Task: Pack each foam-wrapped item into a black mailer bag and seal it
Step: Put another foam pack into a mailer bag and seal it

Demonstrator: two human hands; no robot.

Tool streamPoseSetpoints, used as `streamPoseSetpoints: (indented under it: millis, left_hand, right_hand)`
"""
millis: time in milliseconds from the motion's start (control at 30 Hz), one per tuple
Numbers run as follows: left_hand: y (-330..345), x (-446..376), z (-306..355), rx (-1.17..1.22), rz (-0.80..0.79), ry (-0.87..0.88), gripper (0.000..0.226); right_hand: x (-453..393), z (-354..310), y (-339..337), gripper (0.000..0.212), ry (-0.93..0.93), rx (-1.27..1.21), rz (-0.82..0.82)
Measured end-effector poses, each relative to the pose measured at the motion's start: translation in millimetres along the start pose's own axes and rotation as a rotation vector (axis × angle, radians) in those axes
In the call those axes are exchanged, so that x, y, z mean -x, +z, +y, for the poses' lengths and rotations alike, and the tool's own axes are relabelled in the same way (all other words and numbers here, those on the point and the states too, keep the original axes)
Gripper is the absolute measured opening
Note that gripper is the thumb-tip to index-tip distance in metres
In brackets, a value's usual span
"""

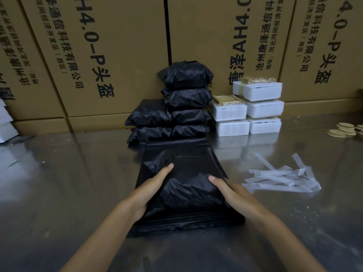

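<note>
A filled black mailer bag [188, 191] lies in front of me on a stack of flat black mailer bags [176, 224]. My left hand [151, 187] holds its left side, thumb laid on top. My right hand [229, 191] holds its right side the same way; the fingers of both hands are hidden beside the bag. Behind it stand several packed black bags [184, 99] piled against the cartons. To their right sit several white foam-wrapped items [255, 107] in two stacks.
Peeled white seal strips [282, 177] lie to the right on the shiny metal table [68, 183]. Tan round discs [343, 130] sit at the far right. Large printed cardboard cartons [98, 55] wall off the back. White boxes [5, 122] show at the left edge.
</note>
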State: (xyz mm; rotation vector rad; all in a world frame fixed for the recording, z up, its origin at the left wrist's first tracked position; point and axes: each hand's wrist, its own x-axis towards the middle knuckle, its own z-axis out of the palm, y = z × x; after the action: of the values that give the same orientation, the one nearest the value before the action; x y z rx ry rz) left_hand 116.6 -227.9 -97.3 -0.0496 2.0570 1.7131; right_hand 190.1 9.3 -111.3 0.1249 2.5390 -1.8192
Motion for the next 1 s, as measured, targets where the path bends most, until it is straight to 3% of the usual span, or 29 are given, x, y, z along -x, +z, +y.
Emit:
streamPoseSetpoints:
  millis: [67,133,233,467,533,633,733,867,1000]
  left_hand:
    - [0,1,6,0.092,-0.023,0.047,0.088]
    - [-2,1,13,0.182,-0.020,0.059,0.091]
    - [-10,-1,30,0.312,-0.018,0.079,0.085]
    - [-43,-23,70,0.537,0.186,0.331,0.080]
    - [-58,-35,85,0.597,0.289,0.398,0.083]
    - [-80,-58,115,0.616,0.448,0.451,0.082]
    - [-97,-89,149,0.593,0.507,0.454,0.083]
    - [-113,-145,197,0.500,0.637,0.487,0.070]
    - [-117,-205,216,0.534,0.723,0.520,0.063]
  right_hand:
    - [-2,-7,6,0.057,-0.018,-0.146,0.001]
    - [-14,-16,15,0.062,-0.015,-0.319,0.037]
    - [-39,-35,32,0.037,-0.091,-0.490,0.114]
    - [-96,-72,63,0.074,-0.396,-0.450,0.019]
    - [-116,-76,69,0.085,-0.336,-0.575,0.002]
    - [-140,-66,72,0.092,-0.071,-0.770,0.022]
    - [-164,-32,86,0.070,0.093,-0.842,0.138]
    - [-179,-10,103,0.034,0.013,-0.733,0.258]
    - [-187,-6,102,0.021,0.008,-0.724,0.268]
